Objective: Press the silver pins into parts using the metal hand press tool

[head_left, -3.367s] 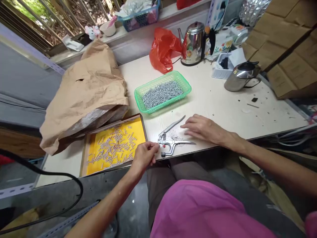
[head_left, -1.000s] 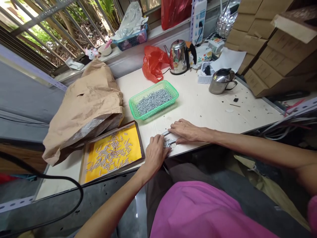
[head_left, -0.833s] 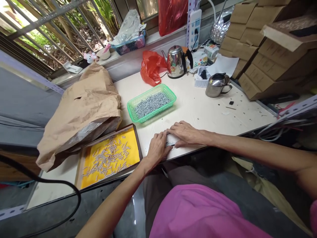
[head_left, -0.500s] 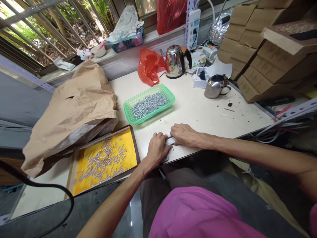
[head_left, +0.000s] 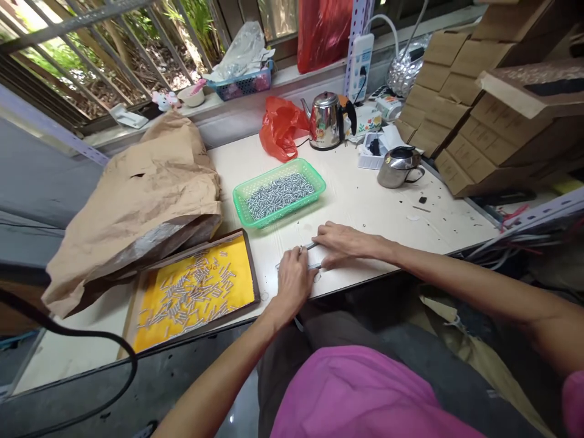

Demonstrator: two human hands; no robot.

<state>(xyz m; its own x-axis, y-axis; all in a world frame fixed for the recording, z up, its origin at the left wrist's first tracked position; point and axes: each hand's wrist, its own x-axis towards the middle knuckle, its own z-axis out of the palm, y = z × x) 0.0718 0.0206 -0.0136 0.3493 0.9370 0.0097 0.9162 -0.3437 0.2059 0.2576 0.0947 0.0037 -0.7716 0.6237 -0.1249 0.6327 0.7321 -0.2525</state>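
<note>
Near the table's front edge, my left hand [head_left: 294, 278] and my right hand [head_left: 341, 244] grip opposite ends of a flat pale piece with dark long edges [head_left: 316, 257]. Its kind I cannot make out, since fingers cover both ends. Fingers of both hands are bent over it, and it lies at or just above the tabletop. Behind the hands stands a green plastic basket [head_left: 241, 214] of small metal pins. Left of my left hand is a shallow tray [head_left: 252, 267] with a yellow bottom, where more metal pins lie scattered.
Crumpled brown paper [head_left: 150, 176] covers the table's left side. At the back are a red plastic bag [head_left: 280, 131] and a steel kettle [head_left: 325, 125]. A small steel pot [head_left: 398, 167] stands to the right, before stacked cardboard boxes [head_left: 497, 128]. A black cable [head_left: 91, 333] hangs lower left.
My hands have moved slightly apart, and more of the flat piece shows between them. The white paper by the small white tray at the back has dropped lower. The view has shifted a little.
</note>
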